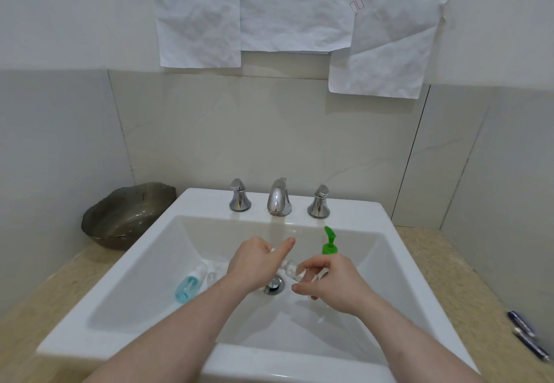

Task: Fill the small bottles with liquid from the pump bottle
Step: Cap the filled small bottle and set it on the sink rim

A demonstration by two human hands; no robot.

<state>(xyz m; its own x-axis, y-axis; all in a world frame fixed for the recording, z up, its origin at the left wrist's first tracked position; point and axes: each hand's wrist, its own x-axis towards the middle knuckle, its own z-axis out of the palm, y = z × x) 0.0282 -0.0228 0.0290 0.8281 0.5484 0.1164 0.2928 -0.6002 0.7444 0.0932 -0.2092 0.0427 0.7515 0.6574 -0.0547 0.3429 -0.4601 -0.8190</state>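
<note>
Over the drain (273,284) of the white sink (99,307), a small clear bottle (289,268) is held between the two hands. The left hand (254,262) is closed around its far-left end, with the forefinger stretched out. The right hand (335,286) is pinched on its near-right end with thumb and fingertips; whether a cap is being turned there cannot be told, as the clear plastic is blurred. Just behind the right hand the pump bottle (329,243) stands in the basin, only its green pump head showing. To the left, a small bottle with blue liquid (189,285) lies on its side on the sloping wall of the basin, and another clear piece (212,277), perhaps a second empty bottle, lies beside it.

The step in hand appears to be the opening or closing of the clear bottle. If it is being opened, the neck would next have to be brought upright under the green spout and held steady while the pump is pressed.

Farther out, a tap (279,197) with two handles stands at the far rim, a dark bowl (126,215) rests on the table at the left, and pens (527,337) lie at the right. Crumpled paper sheets (269,8) hang on the wall; a small red stamp on them cannot be read, and no label is legible.
</note>
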